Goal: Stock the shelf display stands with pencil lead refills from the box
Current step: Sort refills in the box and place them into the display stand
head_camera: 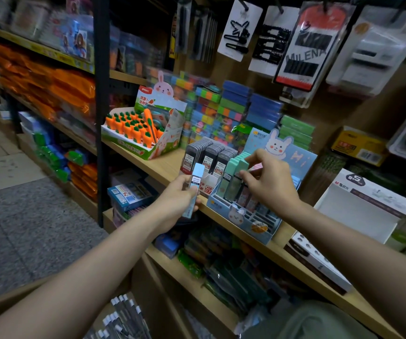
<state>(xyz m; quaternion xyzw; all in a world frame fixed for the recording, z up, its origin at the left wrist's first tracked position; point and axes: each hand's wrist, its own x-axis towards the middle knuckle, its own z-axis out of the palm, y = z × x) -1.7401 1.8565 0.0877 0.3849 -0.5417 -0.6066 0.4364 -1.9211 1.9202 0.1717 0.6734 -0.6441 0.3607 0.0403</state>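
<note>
A person's left hand (pixel 176 195) grips a small stack of slim, flat plastic lead refill cases (pixel 193 192), fingers curled round their long edges, the pale blue caps pointing up, just in front of the wooden shelf (pixel 165 167). The right hand (pixel 268 182) reaches over a light blue cardboard display stand (pixel 243 216) printed with a white rabbit, thumb and forefinger pinching the top of a mint-green refill case (pixel 242 165) that stands upright in the stand's rear slots. More green-capped cases stand beside it; the stand's front slots form a grid of narrow rectangular compartments, and what lies in them cannot be told.

Just left of the stand, three tight rows of dark grey refill cases (pixel 208 155) with red-and-white labels fill a second, smaller stand. Further left on the same shelf sits a glossy carton of orange carrot-shaped erasers (pixel 133 129) with green tops. Behind are stacks of bright block-coloured packs (pixel 221 111). Carded black hair clips (pixel 268 37) hang from pegs above. At the bottom edge, a brown cardboard box (pixel 8 302) holds bundled clear cases with white caps (pixel 123 316), blurred. A white open carton (pixel 358 211) rests at the shelf's right end.
</note>
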